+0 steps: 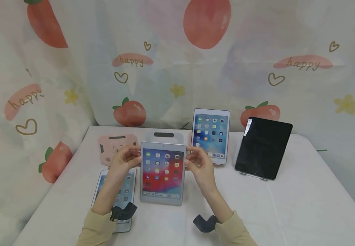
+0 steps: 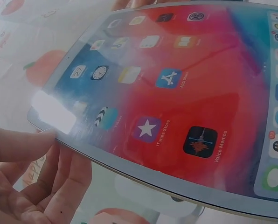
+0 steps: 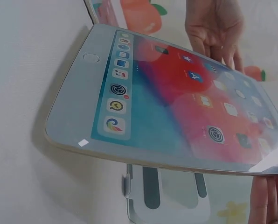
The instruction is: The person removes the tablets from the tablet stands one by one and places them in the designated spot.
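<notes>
A white tablet (image 1: 163,174) with a lit red and blue home screen is held upright between both hands. At its upper left edge, my left hand (image 1: 126,160) pinches it, thumb at the front and fingers behind. My right hand (image 1: 200,164) pinches the opposite edge near the top. The right wrist view shows the tablet's home button (image 3: 91,58) end low over the white tablecloth. Behind the tablet rises a pale stand (image 1: 177,136) with a dark pad, partly hidden by it. A pink stand (image 1: 105,150) is behind my left hand.
Another lit white tablet (image 1: 125,223) sits under the left forearm, partly covered. To the right rear, a lit tablet (image 1: 211,135) and a dark-screened black tablet (image 1: 263,150) lean on stands. A fruit-printed curtain (image 1: 177,71) closes off the table's back and left.
</notes>
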Demonstrator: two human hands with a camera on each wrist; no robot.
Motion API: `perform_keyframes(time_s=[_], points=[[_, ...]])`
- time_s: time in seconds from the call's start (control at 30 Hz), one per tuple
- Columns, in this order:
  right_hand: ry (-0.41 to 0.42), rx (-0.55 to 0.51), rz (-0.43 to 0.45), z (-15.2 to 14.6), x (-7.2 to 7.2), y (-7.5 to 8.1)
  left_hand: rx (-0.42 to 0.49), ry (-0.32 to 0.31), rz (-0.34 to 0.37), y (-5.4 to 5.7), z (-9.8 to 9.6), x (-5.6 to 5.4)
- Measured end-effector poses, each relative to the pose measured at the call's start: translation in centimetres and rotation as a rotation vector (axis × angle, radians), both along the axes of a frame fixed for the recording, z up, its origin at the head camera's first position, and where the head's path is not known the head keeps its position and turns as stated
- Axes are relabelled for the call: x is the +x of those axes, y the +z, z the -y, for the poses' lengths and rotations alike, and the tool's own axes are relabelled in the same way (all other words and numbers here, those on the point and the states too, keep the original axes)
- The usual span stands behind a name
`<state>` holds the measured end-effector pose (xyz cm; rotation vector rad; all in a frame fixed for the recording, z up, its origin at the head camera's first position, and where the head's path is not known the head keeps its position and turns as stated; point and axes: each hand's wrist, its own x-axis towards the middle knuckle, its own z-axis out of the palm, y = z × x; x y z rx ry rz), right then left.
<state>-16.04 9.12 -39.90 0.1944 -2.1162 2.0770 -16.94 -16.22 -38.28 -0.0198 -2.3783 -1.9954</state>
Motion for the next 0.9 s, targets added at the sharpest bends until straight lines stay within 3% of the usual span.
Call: perform_keyframes(time_s=[0.47, 0.9], points=[[0.010, 0.009, 0.031, 0.1, 0.4, -0.5, -0.042, -0.036, 0.010, -0.3, 0.5, -0.1], [0.016, 0.031, 0.078, 0.5, 0.3, -1.3, -0.094, -0.126, 0.044, -0.7, 1.3, -0.2]])
